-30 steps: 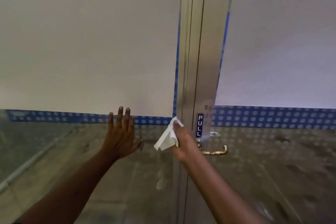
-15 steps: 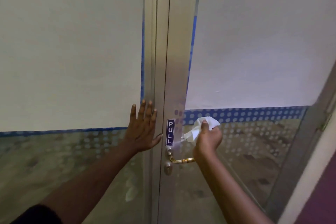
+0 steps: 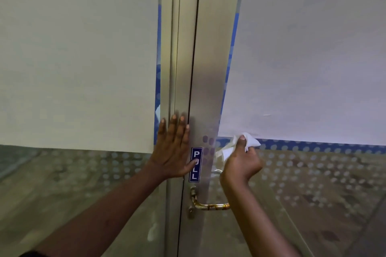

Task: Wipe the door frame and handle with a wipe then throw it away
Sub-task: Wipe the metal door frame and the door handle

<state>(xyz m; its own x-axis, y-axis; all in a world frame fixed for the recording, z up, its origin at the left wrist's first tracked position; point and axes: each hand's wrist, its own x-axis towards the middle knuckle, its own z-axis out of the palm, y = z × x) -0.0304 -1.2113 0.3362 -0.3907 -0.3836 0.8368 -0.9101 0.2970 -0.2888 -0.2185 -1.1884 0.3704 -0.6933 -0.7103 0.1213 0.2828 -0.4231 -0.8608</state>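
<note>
left hand (image 3: 174,148) flat, fingers spread, on door frame (image 3: 208,69) | right hand (image 3: 242,162) clutching wipe (image 3: 249,142) | handle (image 3: 211,206) at 6 o'clock, axis horizontal, right hand nearer

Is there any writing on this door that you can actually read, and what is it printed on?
"PULL": white letters running top to bottom on a narrow dark blue sign stuck to the metal door frame, just above the brass handle. The thumb of the left hand partly covers the second letter.
No other words, numbers or brand marks show; the wipe in the right hand is plain white.
</note>
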